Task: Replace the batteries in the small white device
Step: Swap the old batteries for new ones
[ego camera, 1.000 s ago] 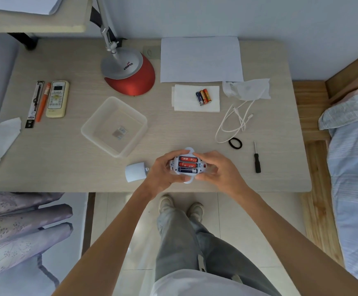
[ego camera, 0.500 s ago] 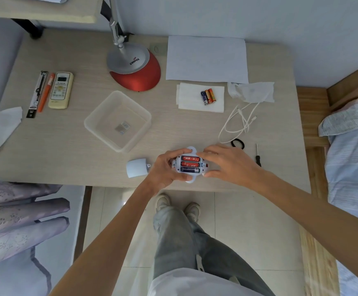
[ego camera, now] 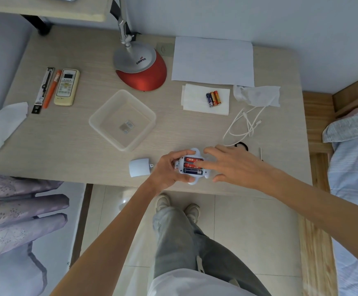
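Observation:
The small white device point(ego camera: 192, 180) lies back-up at the desk's near edge, its compartment uncovered with three batteries inside, two red and one dark. My left hand point(ego camera: 168, 170) grips its left side. My right hand point(ego camera: 230, 165) hovers over its right side with spread fingers, one fingertip touching the red batteries. The white battery cover point(ego camera: 139, 167) lies just left of my left hand. Three loose batteries point(ego camera: 213, 98) rest on a white tissue point(ego camera: 195, 101) farther back.
A clear plastic tray point(ego camera: 101, 122) sits left of centre. A red lamp base point(ego camera: 144, 69), white paper point(ego camera: 213, 60), a white cable point(ego camera: 245, 124), a crumpled wrapper point(ego camera: 257, 95), a remote point(ego camera: 66, 86) and a screwdriver point(ego camera: 261, 152) are spread over the desk point(ego camera: 67, 142). A bed stands at the right.
My right hand has let go of the device's right side and spread out, a fingertip now on the batteries. The camera has tilted slightly, shifting the desk in view.

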Tool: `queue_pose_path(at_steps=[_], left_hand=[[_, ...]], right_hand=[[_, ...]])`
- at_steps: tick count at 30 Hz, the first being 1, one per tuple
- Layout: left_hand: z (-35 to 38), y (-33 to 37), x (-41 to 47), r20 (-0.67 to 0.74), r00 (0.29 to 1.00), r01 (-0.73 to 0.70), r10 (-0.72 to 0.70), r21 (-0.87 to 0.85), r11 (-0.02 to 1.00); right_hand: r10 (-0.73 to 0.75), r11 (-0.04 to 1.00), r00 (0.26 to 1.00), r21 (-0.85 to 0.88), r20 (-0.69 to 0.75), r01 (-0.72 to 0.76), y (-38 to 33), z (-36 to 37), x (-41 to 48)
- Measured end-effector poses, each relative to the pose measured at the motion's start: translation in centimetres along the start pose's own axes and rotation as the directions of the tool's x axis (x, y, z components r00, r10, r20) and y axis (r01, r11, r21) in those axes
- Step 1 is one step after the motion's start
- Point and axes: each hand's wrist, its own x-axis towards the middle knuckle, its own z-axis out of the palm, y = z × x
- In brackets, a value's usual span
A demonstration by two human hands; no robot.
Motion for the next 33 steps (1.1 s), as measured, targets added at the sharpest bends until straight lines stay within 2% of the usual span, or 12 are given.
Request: queue_pose_path(at_steps=[13, 20, 23, 28, 33], left_hand=[[-0.1, -0.3, 0.3, -0.019, 0.999, 0.029, -0.028, 0.028, 0.999], [0.1, 0.1, -0.1, -0.019, 1.0, 0.009, -0.008, 0.014, 1.0], [0.2, 0.3, -0.1, -0.022, 1.0, 0.014, -0.014, 0.011, 1.0], [0.1, 0.3, -0.1, -0.025, 0.999, 0.039, -0.039, 0.008, 0.999], [0.2, 0.3, -0.2, -0.017, 1.0, 0.022, -0.022, -0.001, 1.0]], right_hand=[[-0.055, 0.997, 0.991, -0.056, 0.119, 0.062, -0.3, 0.7, 3.0], [-0.022, 0.998, 0.987, 0.056, 0.161, 0.013, -0.3, 1.0, 4.0], [-0.031, 0.998, 0.991, 0.062, 0.132, 0.023, 0.0, 1.5, 3.9], [-0.081, 0.994, 0.997, 0.069, -0.014, 0.082, -0.1, 2.7, 3.3], [-0.01, 0.987, 0.992, 0.157, -0.124, 0.03, -0.1, 4.4, 2.4]])
